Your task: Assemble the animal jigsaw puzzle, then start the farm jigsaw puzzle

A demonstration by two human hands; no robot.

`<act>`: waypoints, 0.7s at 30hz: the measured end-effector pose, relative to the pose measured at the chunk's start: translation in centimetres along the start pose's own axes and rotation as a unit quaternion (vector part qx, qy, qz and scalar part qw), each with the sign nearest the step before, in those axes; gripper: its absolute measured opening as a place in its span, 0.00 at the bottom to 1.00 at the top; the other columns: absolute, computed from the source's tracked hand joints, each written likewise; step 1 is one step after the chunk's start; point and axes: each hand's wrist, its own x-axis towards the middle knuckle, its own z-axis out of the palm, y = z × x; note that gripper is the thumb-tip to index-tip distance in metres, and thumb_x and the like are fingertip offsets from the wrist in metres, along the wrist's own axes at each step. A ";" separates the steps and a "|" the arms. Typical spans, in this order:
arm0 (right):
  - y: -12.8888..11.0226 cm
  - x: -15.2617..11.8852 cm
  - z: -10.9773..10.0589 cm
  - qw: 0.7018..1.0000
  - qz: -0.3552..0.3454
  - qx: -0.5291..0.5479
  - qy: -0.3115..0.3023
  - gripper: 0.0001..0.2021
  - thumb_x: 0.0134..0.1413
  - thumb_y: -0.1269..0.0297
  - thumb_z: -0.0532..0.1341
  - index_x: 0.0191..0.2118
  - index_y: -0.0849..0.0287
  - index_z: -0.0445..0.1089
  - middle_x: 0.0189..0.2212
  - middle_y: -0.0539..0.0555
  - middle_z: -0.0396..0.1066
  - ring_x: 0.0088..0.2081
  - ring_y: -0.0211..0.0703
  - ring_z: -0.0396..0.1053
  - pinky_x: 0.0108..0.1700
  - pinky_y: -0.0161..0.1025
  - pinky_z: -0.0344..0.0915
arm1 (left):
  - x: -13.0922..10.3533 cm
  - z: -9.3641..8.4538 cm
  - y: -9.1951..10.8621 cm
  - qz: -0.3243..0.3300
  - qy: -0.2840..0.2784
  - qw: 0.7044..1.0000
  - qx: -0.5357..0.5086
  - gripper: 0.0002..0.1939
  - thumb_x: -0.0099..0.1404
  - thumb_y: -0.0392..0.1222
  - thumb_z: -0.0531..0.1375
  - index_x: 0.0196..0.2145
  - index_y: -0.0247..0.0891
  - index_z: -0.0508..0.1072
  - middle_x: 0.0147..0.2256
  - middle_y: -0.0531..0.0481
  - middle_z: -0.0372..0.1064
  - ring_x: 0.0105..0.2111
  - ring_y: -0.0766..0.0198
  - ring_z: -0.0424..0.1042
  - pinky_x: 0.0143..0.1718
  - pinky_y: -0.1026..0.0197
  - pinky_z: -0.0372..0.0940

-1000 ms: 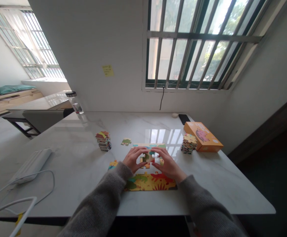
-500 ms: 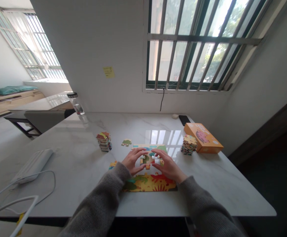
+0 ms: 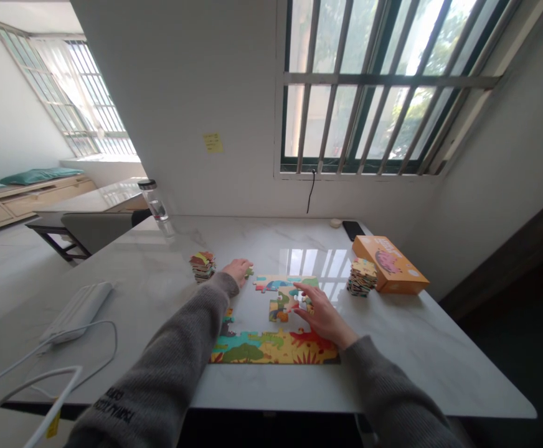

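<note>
My left hand (image 3: 238,270) reaches to the upper left of the jigsaw puzzle (image 3: 248,353), its fingers bent over a loose green puzzle piece (image 3: 250,272) that it mostly covers. My right hand (image 3: 318,309) is at the puzzle's right side, thumb and fingers apart, beside a joined cluster of pieces (image 3: 278,309) in the middle. Part of that cluster lies hidden behind the fingers. Along the bottom runs a joined strip with a tree and a red animal. The top strip (image 3: 271,283) shows a blue shape.
A stack of puzzle pieces (image 3: 202,267) stands on the left, another stack (image 3: 362,277) on the right next to an orange box (image 3: 390,264). Farther back are a phone (image 3: 353,231) and a clear bottle (image 3: 154,200). A white power strip (image 3: 80,311) with cables lies at left.
My left hand has left the middle of the puzzle and moved up and left onto the loose green piece. My right hand stays near the cluster. The view has shifted slightly.
</note>
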 end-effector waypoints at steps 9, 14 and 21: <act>-0.2 0.0 0.1 1.000 0.012 0.013 -0.004 0.29 0.59 0.63 0.64 0.64 0.49 0.58 0.54 0.57 0.69 0.51 0.51 0.68 0.57 0.56 0.64 | -0.6 0.5 0.3 -0.027 -0.041 0.998 0.030 0.17 0.62 0.36 0.61 0.49 0.41 0.72 0.47 0.40 0.67 0.48 0.48 0.69 0.48 0.51 0.66; 0.1 -0.1 0.3 1.000 0.006 0.019 0.006 0.28 0.60 0.62 0.63 0.64 0.49 0.59 0.55 0.57 0.69 0.53 0.51 0.67 0.58 0.54 0.65 | -2.3 0.0 0.1 -0.002 -0.038 0.998 0.045 0.14 0.61 0.39 0.61 0.46 0.39 0.71 0.44 0.40 0.67 0.48 0.50 0.68 0.47 0.53 0.65; -0.2 0.0 0.1 1.000 0.009 0.019 0.002 0.27 0.60 0.61 0.63 0.64 0.51 0.59 0.54 0.58 0.69 0.52 0.51 0.68 0.57 0.55 0.65 | -4.4 -1.4 0.7 0.024 0.004 0.998 0.052 0.15 0.58 0.42 0.62 0.43 0.39 0.69 0.42 0.42 0.69 0.44 0.50 0.69 0.44 0.53 0.64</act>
